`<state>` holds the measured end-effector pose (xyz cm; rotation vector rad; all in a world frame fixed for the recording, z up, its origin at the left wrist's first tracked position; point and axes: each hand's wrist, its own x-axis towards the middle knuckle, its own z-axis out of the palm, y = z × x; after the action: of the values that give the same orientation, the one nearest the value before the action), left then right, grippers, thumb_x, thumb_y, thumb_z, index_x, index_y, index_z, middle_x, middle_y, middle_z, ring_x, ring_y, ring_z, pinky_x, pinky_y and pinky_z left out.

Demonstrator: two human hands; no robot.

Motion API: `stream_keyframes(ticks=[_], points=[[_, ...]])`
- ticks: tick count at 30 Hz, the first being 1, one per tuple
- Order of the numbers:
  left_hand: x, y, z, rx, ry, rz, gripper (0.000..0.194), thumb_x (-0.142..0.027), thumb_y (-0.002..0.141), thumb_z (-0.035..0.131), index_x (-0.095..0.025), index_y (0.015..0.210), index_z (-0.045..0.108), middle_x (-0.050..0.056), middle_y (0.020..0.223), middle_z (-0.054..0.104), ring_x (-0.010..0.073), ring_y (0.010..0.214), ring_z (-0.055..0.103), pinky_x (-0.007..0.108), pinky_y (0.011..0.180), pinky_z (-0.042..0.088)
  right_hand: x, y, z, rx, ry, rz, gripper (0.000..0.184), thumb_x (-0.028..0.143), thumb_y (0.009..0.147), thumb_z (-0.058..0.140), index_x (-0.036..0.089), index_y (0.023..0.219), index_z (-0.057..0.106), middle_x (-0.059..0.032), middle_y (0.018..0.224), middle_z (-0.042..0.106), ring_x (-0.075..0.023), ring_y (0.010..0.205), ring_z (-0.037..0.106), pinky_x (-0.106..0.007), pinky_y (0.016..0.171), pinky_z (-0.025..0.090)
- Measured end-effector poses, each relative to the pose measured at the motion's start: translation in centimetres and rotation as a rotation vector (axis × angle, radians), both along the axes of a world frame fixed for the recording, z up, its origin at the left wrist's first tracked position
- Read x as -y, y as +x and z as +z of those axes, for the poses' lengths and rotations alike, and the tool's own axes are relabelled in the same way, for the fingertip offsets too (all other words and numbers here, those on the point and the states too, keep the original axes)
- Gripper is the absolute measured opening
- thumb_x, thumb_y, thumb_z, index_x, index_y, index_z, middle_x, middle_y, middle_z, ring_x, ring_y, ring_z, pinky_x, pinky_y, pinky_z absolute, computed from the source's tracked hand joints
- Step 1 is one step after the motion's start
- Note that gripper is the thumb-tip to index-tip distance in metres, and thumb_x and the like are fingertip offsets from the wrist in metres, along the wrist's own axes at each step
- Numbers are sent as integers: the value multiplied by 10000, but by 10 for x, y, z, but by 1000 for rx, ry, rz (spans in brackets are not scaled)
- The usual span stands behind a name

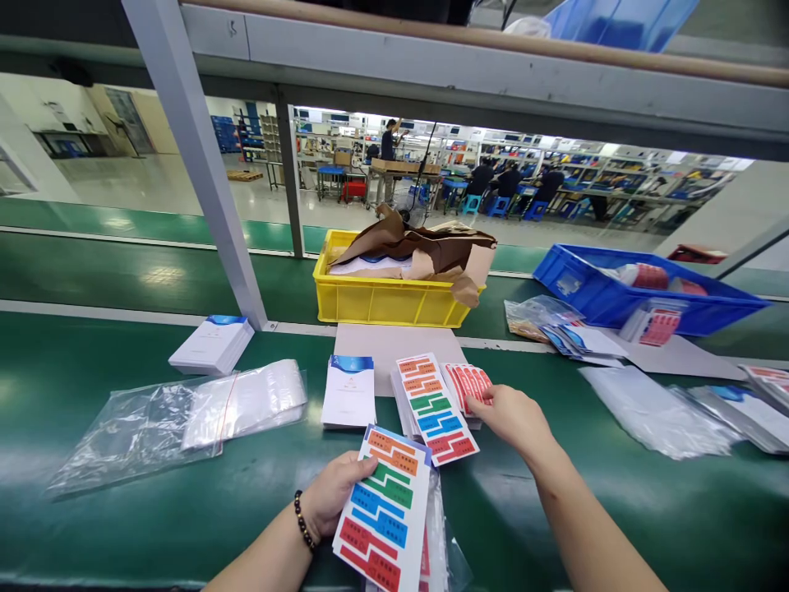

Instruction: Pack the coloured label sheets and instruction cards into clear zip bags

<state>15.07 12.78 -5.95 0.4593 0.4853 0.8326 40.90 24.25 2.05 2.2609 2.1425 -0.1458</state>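
My left hand (339,493), a beaded bracelet on its wrist, grips a sheet of coloured labels (385,506) in orange, green, blue and red, with a blue-edged paper just behind it. My right hand (511,415) has its thumb and fingers closed on the edge of a red-and-white label sheet (467,385), which lies on a small pile. Beside that pile rests a stack of similar coloured label sheets (435,403). To its left stands a stack of white booklets with blue tops (349,399). Beneath the held sheet, a clear bag (439,534) is partly hidden.
A yellow crate (394,304) holding brown paper stands behind the stacks. At right is a blue bin (592,288) above plastic bags (653,411). More booklets (213,349) and a clear plastic bag (154,432) lie left. A slanting metal post (209,173) rises there.
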Motion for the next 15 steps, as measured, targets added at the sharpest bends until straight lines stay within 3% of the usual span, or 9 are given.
stream_keyframes(ticks=[2,5,9,11,15], points=[[0,0,1,4,-2,5,318,-260,793,522,-16,979,605,193,900,653,233,781,641,336,749,474,1,7,1,-32,3,-12,360,469,738,413,181,712,628,-76,711,635,-207,657,591,-259,512,353],[-1,0,0,4,-13,12,312,-255,793,523,-18,980,604,188,893,656,229,781,642,333,747,477,3,13,-2,-73,55,-23,392,482,722,437,177,887,619,-95,941,621,-240,822,582,-286,605,388],[-1,0,0,-10,-25,23,305,-252,802,514,-21,980,603,184,899,657,227,800,640,330,755,476,-3,21,-10,-158,120,-52,672,500,652,534,137,1208,437,-142,1202,485,-289,1039,490,-337,749,391],[-1,0,1,-14,-28,28,303,-253,800,518,-20,972,606,184,905,656,228,801,639,331,757,476,-9,29,-11,-218,128,-106,764,501,625,566,79,1238,394,-187,1164,508,-317,1009,507,-361,729,402],[-2,1,3,-18,-21,67,320,-270,780,547,-19,968,607,186,910,655,244,811,635,360,778,466,-9,47,0,-379,130,-161,426,439,734,461,98,956,587,-133,842,642,-256,751,601,-317,604,426]])
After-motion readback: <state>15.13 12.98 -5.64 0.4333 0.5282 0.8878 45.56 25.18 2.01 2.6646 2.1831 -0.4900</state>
